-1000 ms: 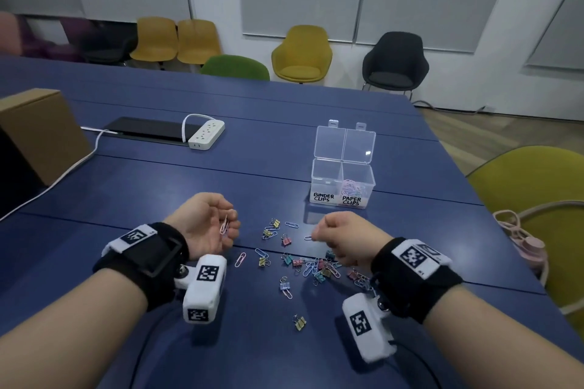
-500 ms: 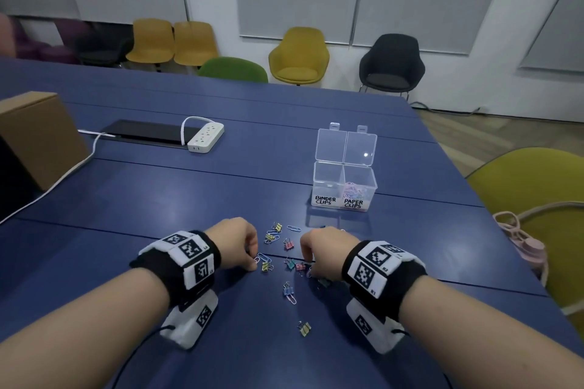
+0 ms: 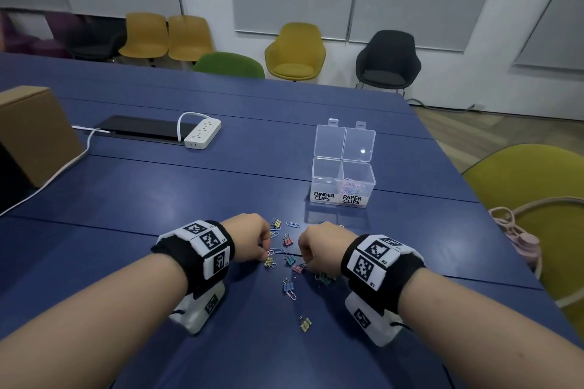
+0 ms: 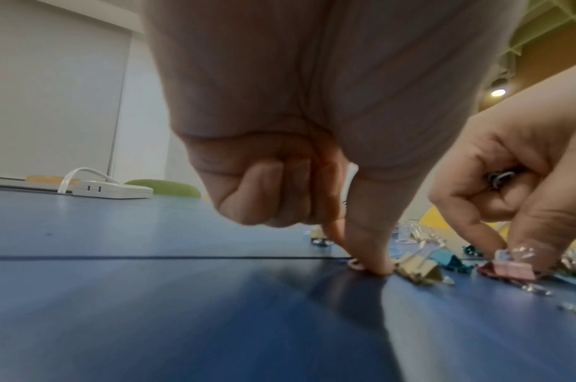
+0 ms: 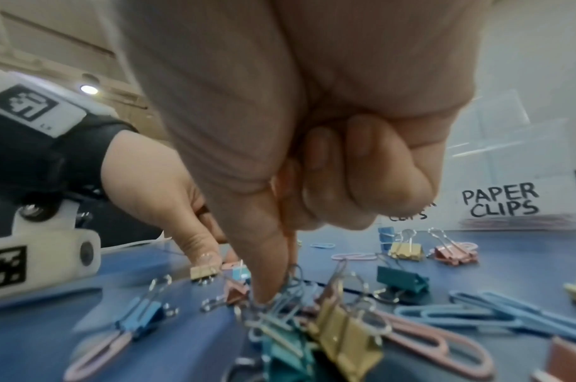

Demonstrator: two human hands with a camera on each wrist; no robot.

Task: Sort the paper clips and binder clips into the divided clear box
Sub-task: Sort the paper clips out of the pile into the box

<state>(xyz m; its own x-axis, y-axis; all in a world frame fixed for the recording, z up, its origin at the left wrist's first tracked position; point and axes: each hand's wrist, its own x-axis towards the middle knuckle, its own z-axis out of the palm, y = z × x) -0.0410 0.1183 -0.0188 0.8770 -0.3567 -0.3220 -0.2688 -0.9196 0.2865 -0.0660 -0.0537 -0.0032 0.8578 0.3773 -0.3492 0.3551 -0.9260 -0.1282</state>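
left hand (image 3: pixel 249 238): its thumb and forefinger are pressing down narrow on a pink paper clip (image 4: pixel 355 264) lying flat on the worktop (image 3: pixel 158 199); the other fingers are curled in.
right hand (image 3: pixel 322 246): its fingers (image 5: pixel 270 271) are pinching into a tangle of binder clips (image 5: pixel 315 328); a metal piece is showing inside the curled palm, but i cannot tell what it is.
task things: the loose clips are lying on the near worktop between the two hands; the divided clear box (image 3: pixel 343 181) is standing farther, a little to the right, lid open, with paper clips only in the right compartment, and the left one is looking empty.
risk, left: the flat clip is probably hard to lift, so it could slide away; the yellow binder clip (image 4: pixel 417 268) is lying just beside the thumb and could be pushed.
risk, right: the wire handles are hooking one another, so a paper clip could be coming along into the wrong compartment.
around: a power strip (image 3: pixel 202 134) and a cardboard box (image 3: pixel 34 133) are staying far left, well apart.
in the way: nothing is standing between the hands and the box.
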